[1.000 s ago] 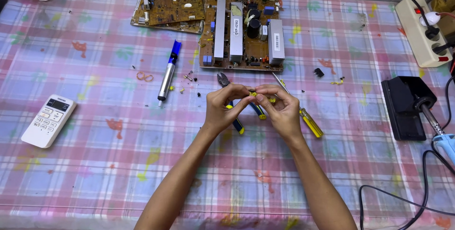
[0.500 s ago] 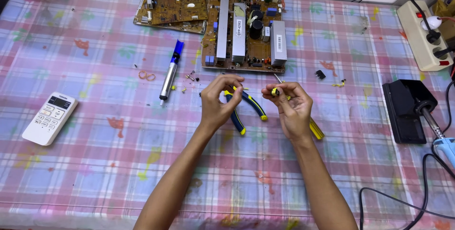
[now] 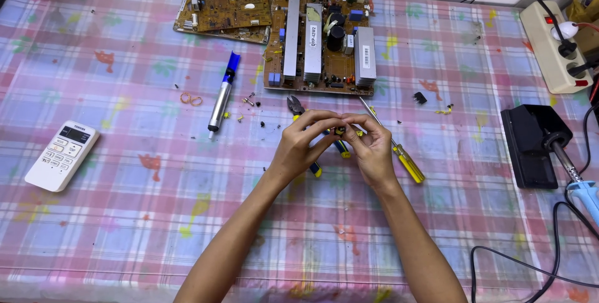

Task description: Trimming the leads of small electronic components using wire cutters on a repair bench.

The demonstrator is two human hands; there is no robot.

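Both hands meet above the middle of the desk (image 3: 125, 228), which is covered by a checked plastic cloth. The left hand (image 3: 299, 147) and the right hand (image 3: 372, 150) pinch a small yellow-and-dark component (image 3: 340, 132) between their fingertips, raised slightly off the cloth. The left thumb and forefinger are closed on one side of the part; the right thumb and forefinger are closed on the other. The remaining fingers of both hands are curled loosely and hold nothing. The exact type of the part is too small to determine.

Progress, as a judgement: the part is off any board and is being handled in the fingers. Small loose bits (image 3: 249, 100) lie scattered on the cloth toward the far edge, which suggests some parts are already removed. No tool is in hand, and the soldering iron (image 3: 577, 181) rests in its black stand (image 3: 530, 144) near the right edge, so no soldering is under way.

Directly beneath the hands lie the cutters (image 3: 298, 112) with blue-and-yellow handles and a yellow-handled screwdriver (image 3: 399, 153). Just beyond them, toward the far edge, sits the large circuit board (image 3: 321, 44) with silver heat sinks; a second, smaller circuit board (image 3: 228, 6) lies to its left. A blue-ended desoldering pump (image 3: 223, 94) lies left of the hands. A white remote control (image 3: 61, 155) lies near the left edge. A power strip (image 3: 552, 38) occupies the far right corner.
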